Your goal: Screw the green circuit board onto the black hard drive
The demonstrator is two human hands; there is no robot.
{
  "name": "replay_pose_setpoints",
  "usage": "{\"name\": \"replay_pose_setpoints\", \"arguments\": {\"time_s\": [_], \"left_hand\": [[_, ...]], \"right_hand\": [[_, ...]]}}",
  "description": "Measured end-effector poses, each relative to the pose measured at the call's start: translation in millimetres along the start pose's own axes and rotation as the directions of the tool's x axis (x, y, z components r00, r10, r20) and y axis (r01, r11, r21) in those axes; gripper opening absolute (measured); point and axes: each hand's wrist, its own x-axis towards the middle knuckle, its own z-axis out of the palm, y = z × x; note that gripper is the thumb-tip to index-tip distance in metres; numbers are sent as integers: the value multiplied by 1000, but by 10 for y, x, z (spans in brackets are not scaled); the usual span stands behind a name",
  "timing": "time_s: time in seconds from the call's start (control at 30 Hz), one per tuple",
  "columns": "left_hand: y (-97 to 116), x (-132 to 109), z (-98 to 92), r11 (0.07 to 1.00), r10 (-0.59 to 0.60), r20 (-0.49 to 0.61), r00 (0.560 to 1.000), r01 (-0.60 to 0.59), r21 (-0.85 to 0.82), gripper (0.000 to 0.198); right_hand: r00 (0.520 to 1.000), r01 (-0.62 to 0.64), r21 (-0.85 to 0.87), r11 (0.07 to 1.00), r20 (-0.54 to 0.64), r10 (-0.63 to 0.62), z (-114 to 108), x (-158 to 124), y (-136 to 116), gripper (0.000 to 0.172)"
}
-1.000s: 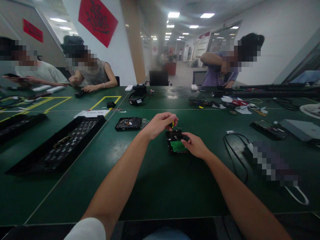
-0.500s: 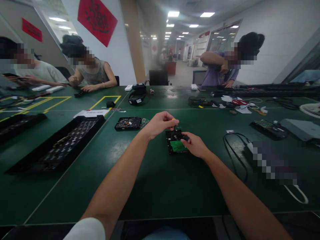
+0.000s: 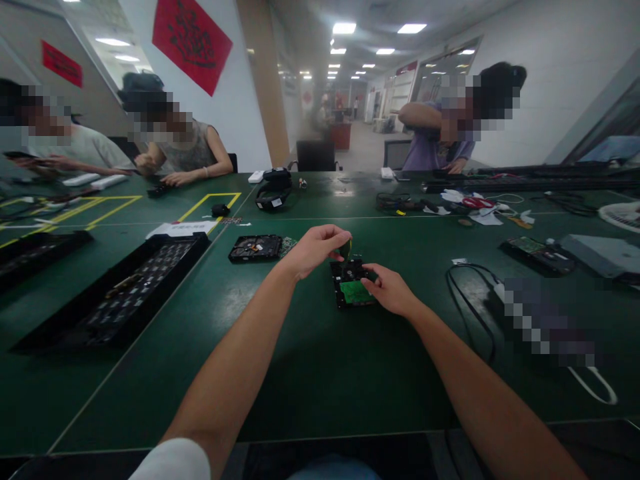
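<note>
A black hard drive with a green circuit board [image 3: 354, 292] lies on the green table in front of me. Over its far end, my left hand [image 3: 320, 248] pinches a small screwdriver [image 3: 347, 249] with a yellow-and-dark handle, which points down at the drive. Its tip is too small to make out. My right hand [image 3: 389, 288] grips the drive's right edge, the thumb lying by the board. Left of my hands sits another hard drive [image 3: 255, 247], with a loose circuit board [image 3: 289, 247] beside it.
A long black tray [image 3: 125, 293] of small parts stands at left. To the right lie a power strip [image 3: 545, 320] with a cable, another drive [image 3: 537, 255] and a grey metal box [image 3: 605, 257]. Cables and paper scraps [image 3: 480, 207] are farther back. Several people sit across the table.
The screwdriver handle has turned within my left fingers, showing more of its dark side. My right hand and the drive have stayed in place.
</note>
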Motion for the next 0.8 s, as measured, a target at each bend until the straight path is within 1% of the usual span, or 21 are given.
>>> {"name": "replay_pose_setpoints", "arguments": {"time_s": [0.1, 0.13, 0.23, 0.3, 0.37, 0.5, 0.6, 0.7, 0.8], "left_hand": [[-12, -4, 8, 998, 9, -13, 1000, -8, 54, 34], [-12, -8, 13, 999, 10, 8, 1000, -11, 52, 34], [3, -21, 22, 1000, 22, 119, 993, -23, 10, 33], [13, -27, 19, 999, 34, 161, 986, -33, -6, 34], [15, -29, 11, 999, 32, 166, 986, -30, -16, 35], [-4, -24, 1, 996, 17, 161, 987, -3, -86, 37], [-12, -16, 12, 997, 10, 122, 992, 0, -76, 37], [-15, -12, 30, 1000, 19, 21, 1000, -19, 14, 36], [-18, -13, 36, 993, 39, -72, 997, -30, 111, 36]], "right_hand": [[1000, -4, 1, 1000, -2, 4, 3, 3, 1, 46], [1000, 0, -1, 1000, 0, 0, 4, 4, 4, 46], [1000, 16, -7, 1000, 2, -16, 6, 6, 13, 47], [1000, 21, -5, 1000, 1, -21, 8, 5, 17, 47], [1000, 23, -3, 1000, 0, -23, 10, 2, 18, 47], [1000, 24, -4, 1000, -1, -24, 14, 0, 22, 47], [1000, 16, -3, 1000, -1, -16, 19, 5, 33, 47], [1000, 7, 0, 1000, 1, -7, 22, 12, 45, 48], [1000, -18, 6, 1000, 13, 18, 20, 16, 51, 48]]}}
